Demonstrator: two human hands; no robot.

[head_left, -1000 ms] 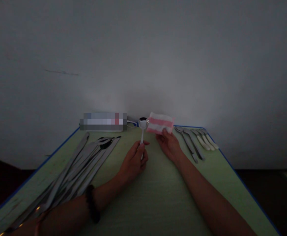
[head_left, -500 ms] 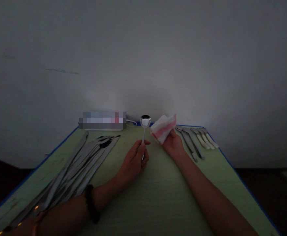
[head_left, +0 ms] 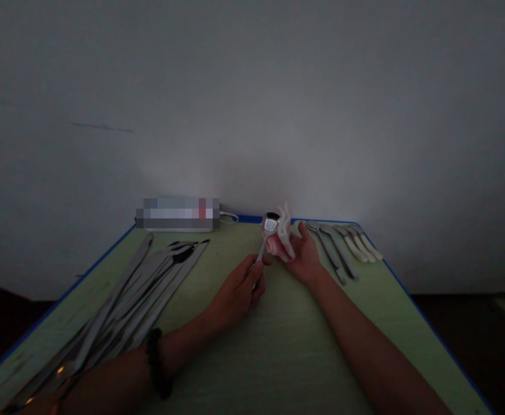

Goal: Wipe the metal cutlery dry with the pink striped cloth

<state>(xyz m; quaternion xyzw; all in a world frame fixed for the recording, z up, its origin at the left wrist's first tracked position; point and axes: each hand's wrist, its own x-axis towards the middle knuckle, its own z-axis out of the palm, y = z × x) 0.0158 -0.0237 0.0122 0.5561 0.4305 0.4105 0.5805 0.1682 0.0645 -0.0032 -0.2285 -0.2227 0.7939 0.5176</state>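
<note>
Dim green bench (head_left: 296, 340). Left hand (head_left: 240, 288) grips spoon (head_left: 271, 225) by handle (head_left: 260, 253) (best spot imo, likely stiff, slick); right hand (head_left: 306, 255) holds cloth (head_left: 284, 229), spoon's 3 o'clock.

You held a shiny metal spoon (head_left: 271, 225) tilted toward one o'clock, bowl uppermost, a crumpled pink-and-white cloth (head_left: 283, 233) bunched at the bowl's three o'clock side.

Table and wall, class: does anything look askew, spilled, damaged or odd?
The cutlery on the left lies in an overlapping jumble, unlike the neater row on the right. A thin dark streak marks the wall; scratch or dirt, I cannot tell. No spill shows.
</note>
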